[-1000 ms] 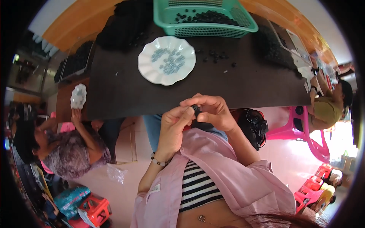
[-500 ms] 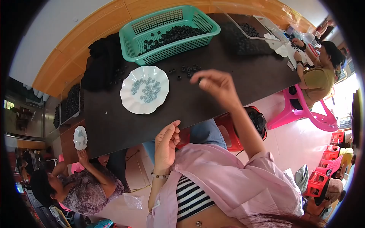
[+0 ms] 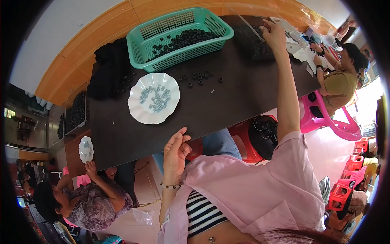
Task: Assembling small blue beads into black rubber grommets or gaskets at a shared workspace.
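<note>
My left hand [image 3: 175, 154] is at the near table edge, palm turned inward and fingers curled toward the thumb; whatever they hold, if anything, is too small to make out. My right hand [image 3: 274, 37] reaches far over the clear plastic bin [image 3: 256, 48] at the back right, its fingers apart and nothing visible in them. Small black ring-like pieces [image 3: 200, 76] lie loose on the dark table [image 3: 195, 112]. A white scalloped plate [image 3: 137, 112] left of centre carries several tiny pale translucent pieces [image 3: 159, 99].
A green perforated basket [image 3: 178, 61] of black pieces stands at the back. Black cloth [image 3: 107, 73] lies to its left. One co-worker [image 3: 93, 207] sits front left by a small white dish [image 3: 86, 149]; another [image 3: 339, 83] works at the right. A red stool [image 3: 243, 142] stands under the near edge.
My right hand has moved far right and away, from above the middle of the table to the clear bin. The dark piece in its fingers no longer shows. My left hand has barely shifted.
</note>
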The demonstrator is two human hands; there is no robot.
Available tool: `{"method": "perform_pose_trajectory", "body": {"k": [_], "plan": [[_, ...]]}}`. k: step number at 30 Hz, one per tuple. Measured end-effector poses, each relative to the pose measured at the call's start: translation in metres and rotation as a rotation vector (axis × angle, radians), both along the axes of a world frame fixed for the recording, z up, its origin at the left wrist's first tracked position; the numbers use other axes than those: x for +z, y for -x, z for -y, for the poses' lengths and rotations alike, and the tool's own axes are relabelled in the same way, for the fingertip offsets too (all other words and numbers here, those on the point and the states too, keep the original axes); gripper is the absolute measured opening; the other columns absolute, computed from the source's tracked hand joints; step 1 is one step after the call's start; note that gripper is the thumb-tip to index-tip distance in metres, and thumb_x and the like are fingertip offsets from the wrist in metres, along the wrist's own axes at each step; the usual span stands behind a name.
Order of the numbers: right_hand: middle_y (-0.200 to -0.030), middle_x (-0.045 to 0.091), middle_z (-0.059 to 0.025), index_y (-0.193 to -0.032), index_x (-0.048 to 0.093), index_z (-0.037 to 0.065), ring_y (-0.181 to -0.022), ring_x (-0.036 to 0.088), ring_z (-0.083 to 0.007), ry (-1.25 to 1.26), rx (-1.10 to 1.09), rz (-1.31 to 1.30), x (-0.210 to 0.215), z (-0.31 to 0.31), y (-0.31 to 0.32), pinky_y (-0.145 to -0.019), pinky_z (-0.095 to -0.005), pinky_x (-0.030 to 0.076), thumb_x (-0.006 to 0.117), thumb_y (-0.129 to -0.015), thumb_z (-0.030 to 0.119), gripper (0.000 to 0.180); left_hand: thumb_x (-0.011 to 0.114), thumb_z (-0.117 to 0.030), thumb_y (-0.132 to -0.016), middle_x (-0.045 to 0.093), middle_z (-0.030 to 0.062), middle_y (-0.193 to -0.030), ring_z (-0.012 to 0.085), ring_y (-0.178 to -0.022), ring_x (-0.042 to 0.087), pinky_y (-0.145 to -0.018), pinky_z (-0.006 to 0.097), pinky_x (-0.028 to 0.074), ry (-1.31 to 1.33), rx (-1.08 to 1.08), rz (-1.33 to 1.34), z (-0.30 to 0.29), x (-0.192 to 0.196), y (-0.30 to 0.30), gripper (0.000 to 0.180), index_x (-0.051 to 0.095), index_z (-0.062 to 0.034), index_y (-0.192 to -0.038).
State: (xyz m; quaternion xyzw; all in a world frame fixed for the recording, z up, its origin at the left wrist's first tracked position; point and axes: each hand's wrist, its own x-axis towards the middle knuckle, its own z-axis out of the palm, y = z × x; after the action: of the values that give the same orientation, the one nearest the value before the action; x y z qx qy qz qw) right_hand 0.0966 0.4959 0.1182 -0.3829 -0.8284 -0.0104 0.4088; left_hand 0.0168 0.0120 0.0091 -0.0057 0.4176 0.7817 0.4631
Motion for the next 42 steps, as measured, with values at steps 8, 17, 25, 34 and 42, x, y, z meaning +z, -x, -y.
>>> {"method": "perform_pose_trajectory", "body": {"k": [8, 17, 25, 34, 42], "plan": [[-0.078, 0.067, -0.0082, -0.092, 0.071, 0.005, -0.066, 0.059, -0.0200, 0.246, 0.582, -0.054, -0.033, 0.139, 0.009, -0.064, -0.0305, 0.048, 0.073, -0.080, 0.016, 0.016, 0.056, -0.016, -0.096, 0.071, 0.0139, -0.096, 0.0060, -0.057, 0.053, -0.057, 0.018, 0.043, 0.030, 0.030, 0.069, 0.001, -0.004, 0.001, 0.030, 0.058, -0.0017, -0.123], [-0.092, 0.065, -0.0093, -0.099, 0.065, 0.005, -0.088, 0.058, -0.0243, 0.415, 0.601, 0.245, -0.095, 0.162, 0.012, -0.075, -0.0350, 0.048, 0.072, -0.076, 0.011, 0.024, 0.056, -0.013, -0.096, 0.071, 0.0138, -0.097, 0.0055, -0.061, 0.056, -0.057, 0.017, 0.044, -0.006, 0.025, 0.081, 0.004, -0.005, -0.002, 0.028, 0.059, -0.0016, -0.121], [-0.079, 0.063, -0.0083, -0.095, 0.066, 0.003, -0.076, 0.058, -0.0173, 0.696, 0.678, 0.053, -0.085, 0.185, 0.015, -0.070, -0.0296, 0.047, 0.071, -0.080, 0.008, 0.017, 0.057, -0.012, -0.094, 0.070, 0.0079, -0.085, 0.0052, -0.064, 0.058, -0.058, 0.017, 0.046, -0.051, 0.039, 0.113, 0.006, -0.005, -0.004, 0.022, 0.062, 0.0000, -0.112], [-0.082, 0.063, -0.0048, -0.106, 0.067, 0.005, -0.073, 0.057, -0.0148, 0.721, 1.072, 0.035, -0.041, 0.281, 0.004, -0.067, -0.0270, 0.046, 0.076, -0.074, 0.007, 0.033, 0.053, -0.030, -0.098, 0.064, 0.0012, -0.087, 0.0028, -0.065, 0.050, -0.061, 0.017, 0.042, -0.092, -0.076, 0.003, -0.004, 0.026, -0.009, 0.034, 0.061, -0.0005, -0.112], [-0.080, 0.062, -0.0058, -0.087, 0.064, 0.006, -0.074, 0.057, -0.0230, 0.423, 1.315, 0.131, -0.027, 0.305, 0.003, -0.064, -0.0324, 0.047, 0.079, -0.067, 0.009, 0.025, 0.058, -0.030, -0.096, 0.064, -0.0007, -0.083, 0.0033, -0.066, 0.050, -0.062, 0.018, 0.043, -0.182, -0.102, 0.016, 0.002, 0.024, -0.011, 0.029, 0.065, -0.0026, -0.102]]}}
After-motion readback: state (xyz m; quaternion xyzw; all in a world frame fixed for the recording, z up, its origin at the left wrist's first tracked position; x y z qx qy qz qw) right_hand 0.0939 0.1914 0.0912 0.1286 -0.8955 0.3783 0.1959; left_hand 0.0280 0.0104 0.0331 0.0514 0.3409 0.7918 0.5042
